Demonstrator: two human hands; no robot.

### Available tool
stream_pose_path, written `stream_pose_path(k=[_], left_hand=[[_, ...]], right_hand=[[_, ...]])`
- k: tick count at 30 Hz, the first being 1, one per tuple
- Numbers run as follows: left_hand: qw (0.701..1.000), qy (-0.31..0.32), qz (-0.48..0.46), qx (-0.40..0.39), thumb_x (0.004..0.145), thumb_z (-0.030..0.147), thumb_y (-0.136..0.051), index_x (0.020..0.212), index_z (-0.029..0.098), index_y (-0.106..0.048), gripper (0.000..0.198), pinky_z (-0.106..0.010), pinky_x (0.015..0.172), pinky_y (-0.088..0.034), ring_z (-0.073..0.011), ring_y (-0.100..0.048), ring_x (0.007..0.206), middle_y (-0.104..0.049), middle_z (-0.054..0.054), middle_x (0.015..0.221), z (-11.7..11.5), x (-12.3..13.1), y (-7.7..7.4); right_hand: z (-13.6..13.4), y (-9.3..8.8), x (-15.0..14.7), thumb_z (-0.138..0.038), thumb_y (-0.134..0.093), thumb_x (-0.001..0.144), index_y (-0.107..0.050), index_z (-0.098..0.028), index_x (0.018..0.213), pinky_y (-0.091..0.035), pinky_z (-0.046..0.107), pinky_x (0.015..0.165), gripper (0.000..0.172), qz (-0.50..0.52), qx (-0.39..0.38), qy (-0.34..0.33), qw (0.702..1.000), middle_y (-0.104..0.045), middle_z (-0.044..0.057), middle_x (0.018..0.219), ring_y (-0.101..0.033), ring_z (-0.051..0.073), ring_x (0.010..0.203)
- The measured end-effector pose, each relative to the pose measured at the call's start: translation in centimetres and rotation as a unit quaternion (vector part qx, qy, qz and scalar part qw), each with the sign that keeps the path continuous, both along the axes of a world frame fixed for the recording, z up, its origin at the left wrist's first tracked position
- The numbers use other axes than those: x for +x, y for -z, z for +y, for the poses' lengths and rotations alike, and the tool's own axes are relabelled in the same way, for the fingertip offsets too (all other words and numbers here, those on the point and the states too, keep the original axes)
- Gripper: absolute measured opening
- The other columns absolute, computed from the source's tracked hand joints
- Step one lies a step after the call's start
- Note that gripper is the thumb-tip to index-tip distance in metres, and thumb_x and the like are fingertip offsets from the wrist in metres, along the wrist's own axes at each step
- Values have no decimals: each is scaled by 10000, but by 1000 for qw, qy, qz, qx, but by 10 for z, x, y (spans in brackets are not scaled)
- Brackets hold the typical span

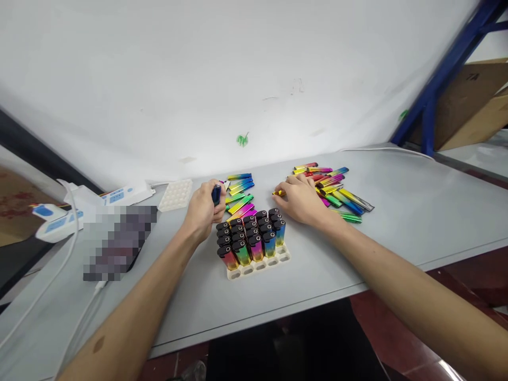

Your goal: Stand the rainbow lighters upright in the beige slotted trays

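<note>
My left hand (205, 207) is closed around a dark blue lighter (216, 194), which stands up out of the fist; its lower part is hidden by the fingers. Over the left edge of a pile of shiny lighter sleeves (331, 182), my right hand (297, 197) has its fingers curled on a yellow lighter sleeve (278, 193), largely covered by the fingers. Between my forearms, a cream holder tray (260, 267) carries rows of upright, black-topped lighters (256, 247) with coloured metallic bodies. Its front row of holes is bare.
A smaller group of shiny sleeves (240, 198) lies beside my left hand. Farther left are another cream tray (175, 194), a power strip (129, 194) and a blurred-out phone (121, 243) with a white cable (81, 323). A white wall (254, 79) rises behind the grey table (317, 270).
</note>
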State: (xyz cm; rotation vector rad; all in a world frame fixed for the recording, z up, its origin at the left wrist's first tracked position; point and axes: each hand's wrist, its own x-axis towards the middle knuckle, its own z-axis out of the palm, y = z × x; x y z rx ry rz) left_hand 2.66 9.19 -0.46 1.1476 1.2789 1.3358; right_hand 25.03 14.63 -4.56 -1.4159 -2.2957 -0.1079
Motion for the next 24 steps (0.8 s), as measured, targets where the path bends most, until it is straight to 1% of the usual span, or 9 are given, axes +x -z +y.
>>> stream_pose_path(k=[3, 6, 8, 12, 17, 20, 24], left_hand=[[1000, -5, -4, 11, 884, 318, -383, 727, 220, -501, 219, -186, 343, -133, -65, -188, 306, -286, 80, 405, 0, 0, 1], [1000, -20, -1, 13, 916, 442, -376, 737, 212, -524, 327, -191, 338, -146, -62, -195, 312, -290, 79, 407, 0, -1, 4], [1000, -24, 6, 11, 921, 490, -366, 734, 210, -527, 373, -193, 337, -152, -62, -200, 313, -291, 78, 406, 1, -1, 5], [1000, -17, 22, 10, 893, 399, -399, 753, 218, -522, 260, -191, 341, -148, -62, -204, 309, -289, 84, 409, 0, 0, 4], [1000, -15, 6, 9, 861, 335, -425, 791, 238, -494, 138, -186, 356, -134, -61, -200, 317, -304, 92, 420, -1, 1, 0], [1000, -17, 0, 15, 866, 357, -435, 800, 243, -481, 140, -186, 359, -135, -61, -198, 318, -303, 97, 419, 0, 0, 1], [999, -15, -8, 30, 902, 432, -411, 794, 231, -497, 243, -209, 356, -155, -65, -214, 321, -312, 86, 429, 0, -2, 4]], right_hand=[[0, 0, 0, -380, -530, 924, -715, -196, 1042, -330, 443, 901, 286, 1, 3, -5, 1000, -647, 126, 1023, -488, 323, 1074], [-2, -1, -1, -377, -528, 926, -716, -194, 1044, -326, 443, 906, 288, 5, 1, -8, 1000, -650, 126, 1023, -489, 322, 1078], [-2, -1, -1, -377, -528, 926, -716, -190, 1043, -323, 442, 911, 290, 6, -2, -8, 1000, -651, 127, 1027, -490, 320, 1077], [-3, -2, -1, -374, -523, 928, -714, -188, 1044, -319, 439, 915, 291, 5, -5, -10, 1000, -649, 126, 1029, -489, 314, 1067], [-4, -3, -1, -374, -510, 931, -709, -200, 1056, -322, 428, 907, 292, 9, -12, -24, 1000, -650, 116, 1017, -488, 305, 1044], [-4, -4, -2, -371, -501, 934, -707, -204, 1060, -319, 431, 911, 294, 10, -15, -30, 999, -650, 118, 1024, -484, 305, 1045], [-5, -4, -2, -368, -500, 936, -707, -200, 1079, -319, 436, 920, 302, 11, -16, -34, 999, -654, 121, 1034, -484, 304, 1053]])
